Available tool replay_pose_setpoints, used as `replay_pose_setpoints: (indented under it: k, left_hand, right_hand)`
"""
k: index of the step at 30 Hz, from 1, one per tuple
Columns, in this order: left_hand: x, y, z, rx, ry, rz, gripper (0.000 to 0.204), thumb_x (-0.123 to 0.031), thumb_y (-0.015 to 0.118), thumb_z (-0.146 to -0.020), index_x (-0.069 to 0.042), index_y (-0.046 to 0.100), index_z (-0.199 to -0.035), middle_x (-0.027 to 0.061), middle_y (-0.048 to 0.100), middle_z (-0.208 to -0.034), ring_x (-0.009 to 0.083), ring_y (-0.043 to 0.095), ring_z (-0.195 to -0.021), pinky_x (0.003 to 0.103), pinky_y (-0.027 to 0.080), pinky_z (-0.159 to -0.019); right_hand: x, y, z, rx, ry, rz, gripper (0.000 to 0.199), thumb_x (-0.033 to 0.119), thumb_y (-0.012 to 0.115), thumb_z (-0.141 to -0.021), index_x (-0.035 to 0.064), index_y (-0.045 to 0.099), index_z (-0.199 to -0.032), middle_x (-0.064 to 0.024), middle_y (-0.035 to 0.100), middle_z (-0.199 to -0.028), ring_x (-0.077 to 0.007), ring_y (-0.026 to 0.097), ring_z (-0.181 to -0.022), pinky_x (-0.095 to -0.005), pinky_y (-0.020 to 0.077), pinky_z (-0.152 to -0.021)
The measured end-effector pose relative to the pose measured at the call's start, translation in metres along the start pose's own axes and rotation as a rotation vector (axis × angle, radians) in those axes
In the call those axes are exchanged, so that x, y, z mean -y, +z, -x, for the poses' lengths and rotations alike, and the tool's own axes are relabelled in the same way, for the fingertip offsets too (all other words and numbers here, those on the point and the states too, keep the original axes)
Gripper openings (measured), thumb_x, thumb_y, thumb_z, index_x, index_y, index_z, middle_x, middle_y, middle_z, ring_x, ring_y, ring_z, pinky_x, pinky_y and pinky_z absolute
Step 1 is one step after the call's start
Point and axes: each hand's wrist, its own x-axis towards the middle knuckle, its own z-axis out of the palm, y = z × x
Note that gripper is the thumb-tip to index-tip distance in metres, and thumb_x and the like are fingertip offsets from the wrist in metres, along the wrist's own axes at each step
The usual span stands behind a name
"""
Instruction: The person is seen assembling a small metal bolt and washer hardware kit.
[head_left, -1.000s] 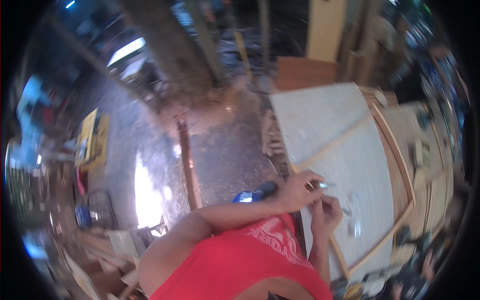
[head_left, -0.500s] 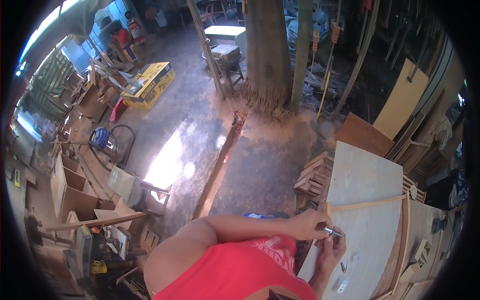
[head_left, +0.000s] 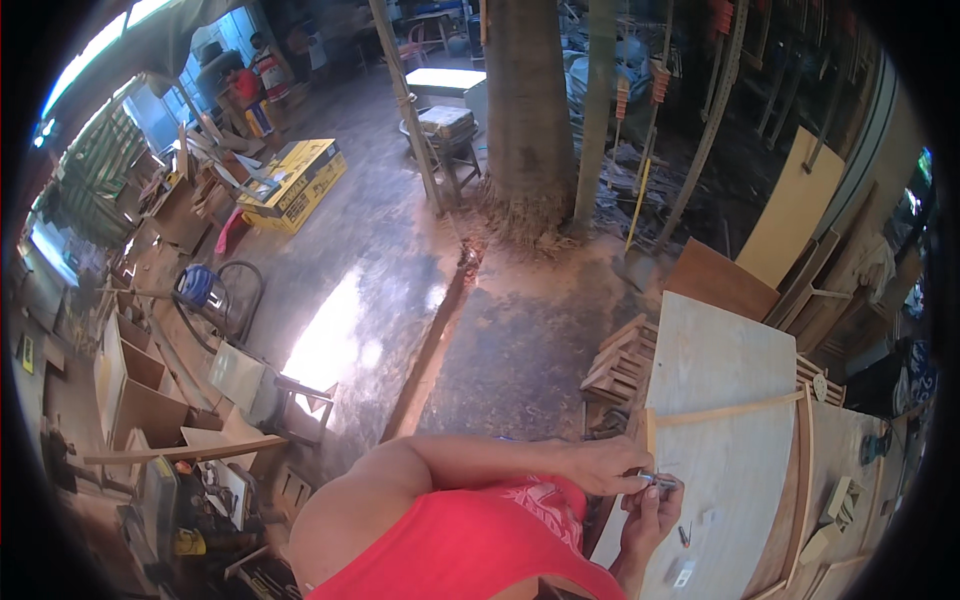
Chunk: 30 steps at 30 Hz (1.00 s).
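My left arm reaches across to the right, and my left hand is closed with its fingertips on a small shiny metal piece. From below, my right hand pinches the same piece between thumb and fingers. It looks slim and silver, rather like a bit or a bolt; its exact kind is too small to tell. Both hands are close together above the left edge of a pale plywood panel. On the panel beside my right hand lie a small dark-and-orange item and a small white item.
A wooden strip crosses the panel. Slatted wooden pieces stand at its left side. Farther off are a tree trunk, a yellow box, and a blue shop vacuum. Wooden cabinets and scrap crowd the left. Other people are far back left.
Both hands have shifted slightly left and down, and the metal piece lies flatter between them. The whole view has moved a little.
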Motion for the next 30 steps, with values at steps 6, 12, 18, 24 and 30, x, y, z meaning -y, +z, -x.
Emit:
replay_pose_setpoints:
  k: [6, 12, 18, 24, 30]
  left_hand:
    - [0.004, -0.004, 0.018, -0.241, 0.113, -0.251, 0.021, -0.021, 0.059, -0.093, -0.001, 0.060, -0.097, 0.0164, 0.060, -0.078, 0.0387, 0.060, -0.069, 0.043, 0.050, -0.063]
    - [0.008, 0.008, 0.035, -0.441, 0.230, -0.621, 0.020, -0.021, 0.062, -0.090, -0.005, 0.059, -0.102, 0.0115, 0.055, -0.088, 0.0331, 0.061, -0.070, 0.042, 0.050, -0.059]
    - [0.009, 0.019, 0.033, -0.586, 0.258, -0.709, 0.022, -0.021, 0.065, -0.086, -0.003, 0.058, -0.097, 0.0106, 0.051, -0.083, 0.0306, 0.059, -0.065, 0.041, 0.050, -0.054]
    - [0.011, 0.030, 0.027, -0.499, 0.256, -0.773, 0.021, -0.021, 0.064, -0.085, -0.003, 0.057, -0.093, 0.0115, 0.051, -0.081, 0.0300, 0.060, -0.064, 0.038, 0.050, -0.052]
    - [0.013, 0.031, 0.028, -0.395, 0.230, -0.611, 0.023, -0.022, 0.062, -0.088, -0.002, 0.060, -0.100, 0.0142, 0.056, -0.083, 0.0345, 0.062, -0.068, 0.043, 0.052, -0.059]
  right_hand:
    - [0.011, 0.010, -0.004, 0.113, 0.136, -0.014, 0.060, 0.026, 0.058, -0.101, -0.0058, 0.036, -0.147, 0.0030, 0.044, -0.068, -0.0046, 0.039, -0.053, -0.0215, 0.0339, -0.046]
    - [0.024, 0.031, -0.008, 0.209, 0.267, 0.158, 0.052, 0.028, 0.056, -0.102, -0.0035, 0.046, -0.142, 0.0067, 0.037, -0.062, -0.0031, 0.032, -0.048, -0.0218, 0.0297, -0.043]
    - [0.036, 0.040, 0.002, 0.140, 0.426, -0.005, 0.024, 0.026, 0.055, -0.102, 0.0029, 0.058, -0.108, 0.0076, 0.031, -0.062, -0.0029, 0.028, -0.049, -0.0217, 0.0261, -0.043]
    - [0.042, 0.037, 0.005, 0.020, 0.494, -0.083, 0.018, 0.021, 0.052, -0.103, 0.0047, 0.056, -0.099, 0.0077, 0.029, -0.061, -0.0039, 0.026, -0.048, -0.0224, 0.0246, -0.043]
    - [0.035, 0.024, 0.007, 0.111, 0.384, -0.111, 0.022, 0.024, 0.058, -0.101, 0.0020, 0.057, -0.100, 0.0069, 0.035, -0.062, -0.0026, 0.028, -0.048, -0.0224, 0.0246, -0.044]
